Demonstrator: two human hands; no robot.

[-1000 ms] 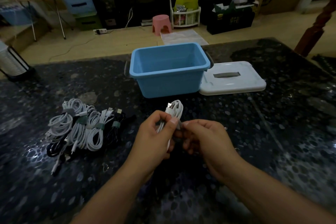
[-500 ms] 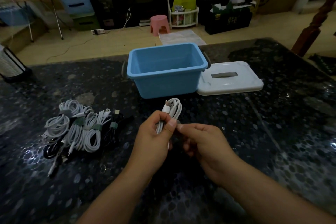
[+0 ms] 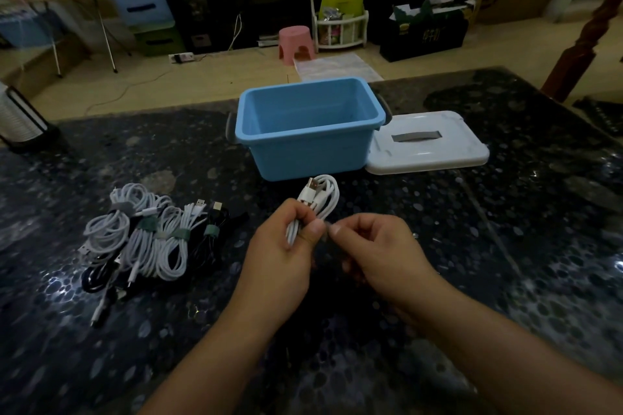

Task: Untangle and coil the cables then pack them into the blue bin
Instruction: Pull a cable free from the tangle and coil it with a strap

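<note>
White cable [image 3: 320, 199], coiled into a small bundle, held above the dark speckled table [image 3: 505, 263], just in front of the blue bin [image 3: 310, 148]. USB plug sticks up at the top of the loop.

Left hand [image 3: 279, 256]: fingers curled round the lower part of the coil, thumb pressed across its front. Right hand [image 3: 381, 253]: fingers curled, thumb and forefinger pinching something small and dark right at the left thumb tip, beside the coil; too dim to tell what it is.

Blue bin: open, upright, nothing visible inside. White lid [image 3: 428, 145] lies flat on the table, touching the bin's right side, grey handle up.

Pile of cables [image 3: 148, 239] on the table to the left, well apart from the hands: white and black bundles side by side, several with green straps round the middle, a few loose ends trailing toward the near edge.

Both forearms reach in from the near edge, hands meeting at centre.
</note>
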